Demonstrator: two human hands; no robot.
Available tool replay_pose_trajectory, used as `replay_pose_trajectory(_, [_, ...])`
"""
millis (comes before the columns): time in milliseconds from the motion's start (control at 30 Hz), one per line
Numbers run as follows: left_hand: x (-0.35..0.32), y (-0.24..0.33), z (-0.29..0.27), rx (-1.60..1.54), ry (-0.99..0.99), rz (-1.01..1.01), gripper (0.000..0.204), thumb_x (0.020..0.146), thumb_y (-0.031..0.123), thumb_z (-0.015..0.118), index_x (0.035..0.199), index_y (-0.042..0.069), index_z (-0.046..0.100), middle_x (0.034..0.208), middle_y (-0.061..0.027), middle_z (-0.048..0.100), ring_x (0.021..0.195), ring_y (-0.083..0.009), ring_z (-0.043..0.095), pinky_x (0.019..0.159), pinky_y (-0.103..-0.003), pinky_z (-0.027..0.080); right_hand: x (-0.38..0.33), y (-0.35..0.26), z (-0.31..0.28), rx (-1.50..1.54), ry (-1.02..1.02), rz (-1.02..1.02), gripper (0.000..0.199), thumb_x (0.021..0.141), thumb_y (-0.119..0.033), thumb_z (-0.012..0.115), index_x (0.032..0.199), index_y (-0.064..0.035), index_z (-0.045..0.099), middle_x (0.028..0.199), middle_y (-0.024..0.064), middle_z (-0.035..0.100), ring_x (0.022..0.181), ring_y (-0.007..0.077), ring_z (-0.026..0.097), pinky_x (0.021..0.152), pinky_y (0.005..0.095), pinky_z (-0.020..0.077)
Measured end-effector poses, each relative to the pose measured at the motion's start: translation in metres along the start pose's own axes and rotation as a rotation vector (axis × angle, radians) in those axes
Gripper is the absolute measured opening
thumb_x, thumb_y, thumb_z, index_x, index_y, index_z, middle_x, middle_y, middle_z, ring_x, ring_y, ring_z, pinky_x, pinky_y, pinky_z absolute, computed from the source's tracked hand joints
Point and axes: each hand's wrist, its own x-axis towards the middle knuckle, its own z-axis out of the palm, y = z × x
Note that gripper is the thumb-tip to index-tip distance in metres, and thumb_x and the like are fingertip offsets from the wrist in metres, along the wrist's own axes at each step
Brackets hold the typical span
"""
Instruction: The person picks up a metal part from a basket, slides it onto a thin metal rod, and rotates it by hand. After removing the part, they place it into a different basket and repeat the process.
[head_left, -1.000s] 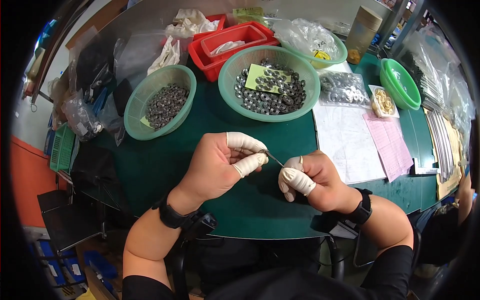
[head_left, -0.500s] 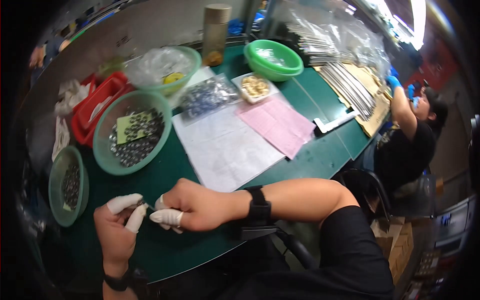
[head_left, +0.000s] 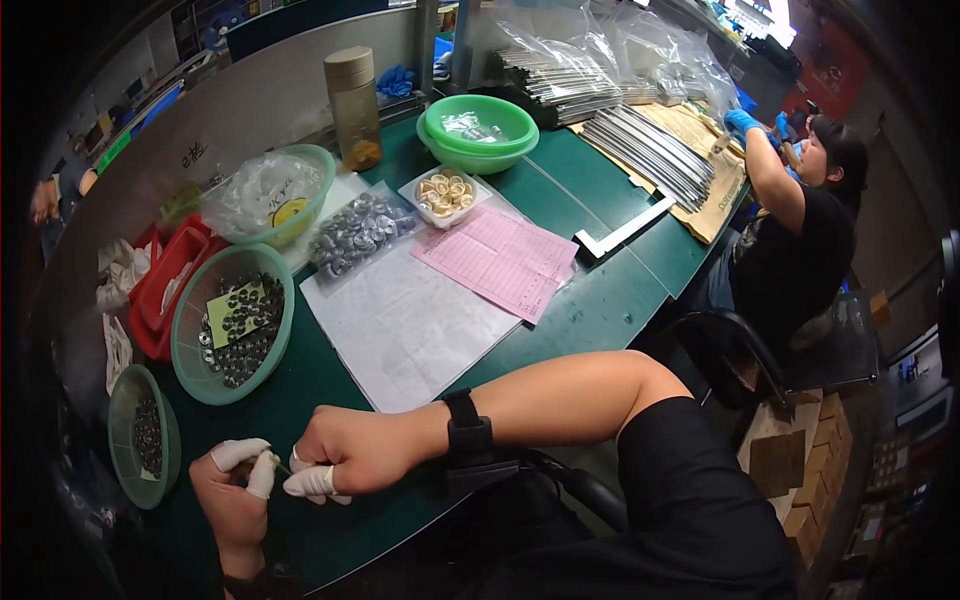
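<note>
My left hand (head_left: 235,490), with white finger cots on its fingertips, pinches a tiny piece that is mostly hidden behind the fingers. My right hand (head_left: 355,450), also in white finger cots, is closed around a thin, dark, rod-like tool (head_left: 284,469). The tip of this tool points at the left fingertips. Both hands hover over the near edge of the green bench (head_left: 250,425). Beyond them stands a green plastic basket (head_left: 283,345) of small dark metal rings and a yellow-green slip. Left of it, a smaller green basket (head_left: 172,455) holds more small dark parts.
Red bins (head_left: 150,320) stand behind the baskets. A white sheet (head_left: 385,345), a pink form (head_left: 500,262), a bag of metal parts (head_left: 360,230) and a tub of gold-coloured rings (head_left: 440,195) lie mid-bench. Metal rods (head_left: 650,150) lie near a seated co-worker (head_left: 800,220) at right.
My view has turned, so the bench things appear farther left, the near baskets lower. My hands stay close together, still pinching, and appear slightly lower in the picture.
</note>
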Motion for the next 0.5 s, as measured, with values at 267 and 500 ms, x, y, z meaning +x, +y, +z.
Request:
replay_pose_trajectory(267, [0.006, 0.014, -0.016, -0.089, 0.297, -0.03, 0.014, 0.087, 0.0, 0.069, 0.101, -0.004, 0.07, 0.085, -0.0076, 0.07, 0.069, -0.0091, 0.062, 0.063, -0.021, 0.049, 0.003, -0.002, -0.002, 0.151, 0.054, 0.129, 0.039, 0.104, -0.026, 0.053, 0.077, 0.0004, 0.064, 0.063, 0.0024, 0.061, 0.059, 0.0085, 0.057, 0.059, 0.0258, 0.0448])
replay_pose_trajectory(500, [0.016, 0.006, -0.105, 0.325, 0.486, -0.08, 0.021, 0.091, 0.004, 0.066, 0.11, -0.004, 0.068, 0.084, -0.0044, 0.069, 0.07, -0.0061, 0.059, 0.061, -0.019, 0.045, 0.001, -0.005, -0.002, 0.108, 0.041, 0.184, 0.039, 0.104, -0.027, 0.054, 0.078, -0.0008, 0.065, 0.065, 0.0015, 0.063, 0.061, 0.0072, 0.055, 0.059, 0.025, 0.0439])
